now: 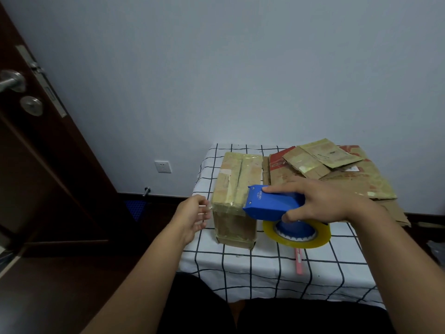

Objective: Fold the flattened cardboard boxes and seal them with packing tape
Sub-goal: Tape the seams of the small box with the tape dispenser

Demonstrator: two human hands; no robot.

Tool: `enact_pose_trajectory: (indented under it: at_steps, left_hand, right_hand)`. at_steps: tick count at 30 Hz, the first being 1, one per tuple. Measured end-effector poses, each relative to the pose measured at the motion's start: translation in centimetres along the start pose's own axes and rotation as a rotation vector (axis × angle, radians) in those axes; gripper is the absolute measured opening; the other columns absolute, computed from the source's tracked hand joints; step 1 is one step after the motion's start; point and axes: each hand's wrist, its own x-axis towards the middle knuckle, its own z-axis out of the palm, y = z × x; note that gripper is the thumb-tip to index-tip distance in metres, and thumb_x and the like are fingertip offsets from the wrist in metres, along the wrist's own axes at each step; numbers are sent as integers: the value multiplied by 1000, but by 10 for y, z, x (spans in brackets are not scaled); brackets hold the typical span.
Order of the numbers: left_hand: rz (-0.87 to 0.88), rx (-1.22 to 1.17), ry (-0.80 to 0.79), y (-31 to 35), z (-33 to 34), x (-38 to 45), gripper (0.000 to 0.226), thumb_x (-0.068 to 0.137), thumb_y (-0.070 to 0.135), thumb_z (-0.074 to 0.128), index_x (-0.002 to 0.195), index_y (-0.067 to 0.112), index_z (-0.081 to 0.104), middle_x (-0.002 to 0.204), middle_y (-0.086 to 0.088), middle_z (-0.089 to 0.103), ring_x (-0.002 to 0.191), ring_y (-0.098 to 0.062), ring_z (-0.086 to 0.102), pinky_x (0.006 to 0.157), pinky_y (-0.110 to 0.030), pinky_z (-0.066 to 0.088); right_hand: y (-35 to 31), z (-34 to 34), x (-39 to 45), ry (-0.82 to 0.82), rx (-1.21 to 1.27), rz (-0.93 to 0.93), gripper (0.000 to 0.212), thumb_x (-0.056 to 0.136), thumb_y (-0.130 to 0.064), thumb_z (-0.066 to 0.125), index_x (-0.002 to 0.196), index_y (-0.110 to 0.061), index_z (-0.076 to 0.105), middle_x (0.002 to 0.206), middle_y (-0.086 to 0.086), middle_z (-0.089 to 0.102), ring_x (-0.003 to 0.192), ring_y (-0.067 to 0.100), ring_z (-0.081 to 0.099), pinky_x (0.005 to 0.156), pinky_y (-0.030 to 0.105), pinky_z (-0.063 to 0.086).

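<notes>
Box [234, 198] stands taped at the table's [265, 273] left edge; my right hand [322, 203] grips the tape dispenser [272, 204] on its near top edge, my left hand [192, 216] loosely open beside it.

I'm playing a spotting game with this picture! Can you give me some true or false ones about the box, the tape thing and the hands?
1. The right hand holds the blue tape dispenser. True.
2. The folded box stands on the floor. False: it stands on the checked tablecloth.
3. The flattened boxes lie to the right of the folded box. True.
4. The left hand holds the pink pen. False: the pen lies on the cloth, below the tape roll.
</notes>
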Motion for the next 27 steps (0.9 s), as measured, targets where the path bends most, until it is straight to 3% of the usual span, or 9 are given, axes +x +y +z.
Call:
enact_pose_trajectory:
  at_steps: [3,6,9,14,16,18,20,24,27]
  left_hand:
    - [442,238,310,-15,9,-23,12,98,17,49,96,17,61,100,2,61,87,-11,55,70,-22,42]
    - [727,490,241,-32,18,-44,30,99,15,49,128,17,57,121,11,54,107,-4,52,85,-13,41]
    - [752,583,160,-41,24,-44,41,99,14,49,139,21,49,126,14,51,103,6,49,86,-5,38]
    - [710,645,199,-37,24,-49,48,97,24,49,143,25,41,132,11,52,111,7,49,99,-23,42]
    - [905,972,240,-35,24,-44,61,92,33,47,150,24,31,157,4,30,146,-15,22,120,-35,12]
    - [1009,1179,132,-29,26,-36,67,93,38,47,154,24,22,164,3,13,151,-15,1,121,-33,-2]
    - [993,1313,28,-26,28,-28,69,98,41,48,156,23,16,164,3,12,151,-13,4,121,-29,2]
    - [1039,1394,60,-29,28,-21,64,102,38,46,156,29,15,163,2,16,151,-16,10,120,-28,6]
    - [1048,1422,84,-34,27,-18,62,102,42,45,155,36,14,163,0,18,150,-19,12,120,-31,11]
  right_hand:
    - [1,0,0,3,8,3,63,84,-42,72,127,-71,36,129,-5,46,111,14,47,89,24,41]
    - [3,1,1,10,22,-7,63,84,-41,73,129,-69,38,129,-6,47,110,12,47,91,25,42]
    - [4,2,1,15,34,-5,63,83,-40,73,130,-67,40,129,-7,47,110,10,47,93,28,43]
    - [5,3,2,6,58,-11,64,79,-47,74,126,-73,39,130,-9,47,112,11,47,96,33,44]
    - [5,3,2,5,57,-9,65,74,-53,70,126,-74,38,130,-9,47,113,12,48,97,35,44]
    - [6,2,2,11,52,-13,64,77,-50,72,128,-70,40,129,-8,48,111,13,48,97,35,45]
    - [6,1,3,7,45,-20,64,78,-48,73,129,-69,41,128,-8,48,110,13,49,96,35,45]
    - [5,4,4,-4,29,-10,71,61,-71,59,127,-75,34,125,-9,47,112,12,47,97,39,45]
    - [9,4,1,6,28,-15,67,67,-65,65,126,-77,34,123,-7,47,108,13,49,95,38,46]
